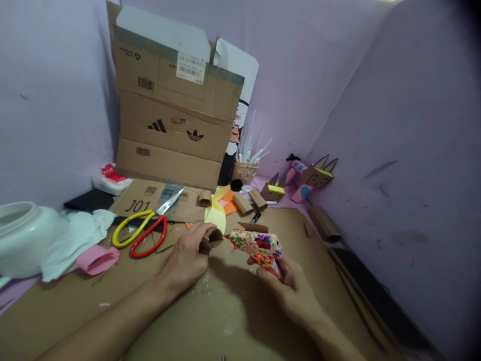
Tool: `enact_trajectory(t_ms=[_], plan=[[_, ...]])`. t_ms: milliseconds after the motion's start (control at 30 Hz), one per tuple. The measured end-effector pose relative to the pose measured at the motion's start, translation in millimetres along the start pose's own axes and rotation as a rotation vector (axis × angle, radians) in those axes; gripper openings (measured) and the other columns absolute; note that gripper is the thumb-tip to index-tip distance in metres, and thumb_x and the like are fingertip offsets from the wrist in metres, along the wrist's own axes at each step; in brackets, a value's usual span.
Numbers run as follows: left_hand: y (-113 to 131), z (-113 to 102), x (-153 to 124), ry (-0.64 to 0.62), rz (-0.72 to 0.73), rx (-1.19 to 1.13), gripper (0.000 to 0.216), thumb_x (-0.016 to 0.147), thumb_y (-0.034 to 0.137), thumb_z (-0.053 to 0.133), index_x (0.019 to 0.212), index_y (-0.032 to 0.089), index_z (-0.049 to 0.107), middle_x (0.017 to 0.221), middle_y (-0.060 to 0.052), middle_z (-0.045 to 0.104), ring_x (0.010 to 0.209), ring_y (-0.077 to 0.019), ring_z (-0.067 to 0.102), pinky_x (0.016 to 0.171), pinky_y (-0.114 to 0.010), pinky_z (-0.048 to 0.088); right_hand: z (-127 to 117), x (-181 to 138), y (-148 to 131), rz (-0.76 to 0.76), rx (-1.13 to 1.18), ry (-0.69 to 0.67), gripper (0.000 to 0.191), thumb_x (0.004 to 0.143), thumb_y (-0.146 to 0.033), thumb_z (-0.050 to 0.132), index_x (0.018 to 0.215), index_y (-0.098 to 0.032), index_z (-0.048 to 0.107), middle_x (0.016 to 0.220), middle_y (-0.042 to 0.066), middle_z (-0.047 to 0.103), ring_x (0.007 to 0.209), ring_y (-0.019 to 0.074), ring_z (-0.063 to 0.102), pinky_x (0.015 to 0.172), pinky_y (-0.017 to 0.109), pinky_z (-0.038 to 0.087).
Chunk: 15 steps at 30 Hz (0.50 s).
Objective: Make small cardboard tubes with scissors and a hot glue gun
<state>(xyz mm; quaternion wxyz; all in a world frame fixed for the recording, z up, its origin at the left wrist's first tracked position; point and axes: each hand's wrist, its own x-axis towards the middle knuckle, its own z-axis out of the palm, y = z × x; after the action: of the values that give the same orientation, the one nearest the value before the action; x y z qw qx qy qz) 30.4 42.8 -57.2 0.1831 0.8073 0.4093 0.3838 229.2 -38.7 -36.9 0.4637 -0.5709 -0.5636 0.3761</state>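
Note:
My left hand is closed around a short cardboard tube, its open end turned to the right. In my right hand is a flower-patterned hot glue gun, gripped by the handle, with a small red light lit. The gun's nozzle points left and sits close to the tube's open end; whether they touch I cannot tell. Left of my left hand lie large scissors with one yellow and one red handle, blades apart.
A folded cardboard box stands against the wall. Several cardboard tubes and paper scraps lie behind my hands. At left are a white jar, a white cloth and a pink paper loop. Cardboard animal figures stand at back right.

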Motion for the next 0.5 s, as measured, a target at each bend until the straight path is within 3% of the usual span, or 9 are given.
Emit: enact_trajectory(t_ms=[200, 400, 500], plan=[[-6.3, -0.1, 0.5, 0.022, -0.009, 0.029, 0.048, 0.063, -0.001, 0.045, 0.104, 0.02, 0.055, 0.099, -0.004, 0.063, 0.087, -0.0198, 0.06, 0.074, -0.032, 0.049, -2.9, 0.6, -1.9, 0.102, 0.086, -0.071, 0.036, 0.068, -0.034, 0.065, 0.097, -0.012, 0.059, 0.064, 0.001, 0.058, 0.052, 0.0137, 0.05, 0.048, 0.024, 0.044], [-5.1, -0.3, 1.0, 0.041, 0.007, 0.033, 0.045, 0.064, -0.001, 0.045, 0.104, 0.019, 0.055, 0.1, -0.005, 0.063, 0.091, -0.0198, 0.059, 0.078, -0.032, 0.048, -1.7, 0.4, 2.4, 0.057, 0.149, -0.11, 0.043, 0.07, -0.033, 0.065, 0.108, -0.014, 0.056, 0.077, 0.004, 0.064, 0.059, 0.0145, 0.053, 0.055, 0.025, 0.047], [-4.0, -1.4, 1.5, 0.035, 0.003, 0.026, 0.046, 0.064, -0.001, 0.044, 0.103, 0.02, 0.056, 0.097, -0.004, 0.064, 0.089, -0.0196, 0.06, 0.076, -0.032, 0.048, -4.2, 2.9, 2.9, 0.022, 0.119, -0.098, 0.041, 0.071, -0.035, 0.063, 0.106, -0.012, 0.06, 0.084, 0.008, 0.068, 0.071, 0.0196, 0.059, 0.065, 0.029, 0.049]])
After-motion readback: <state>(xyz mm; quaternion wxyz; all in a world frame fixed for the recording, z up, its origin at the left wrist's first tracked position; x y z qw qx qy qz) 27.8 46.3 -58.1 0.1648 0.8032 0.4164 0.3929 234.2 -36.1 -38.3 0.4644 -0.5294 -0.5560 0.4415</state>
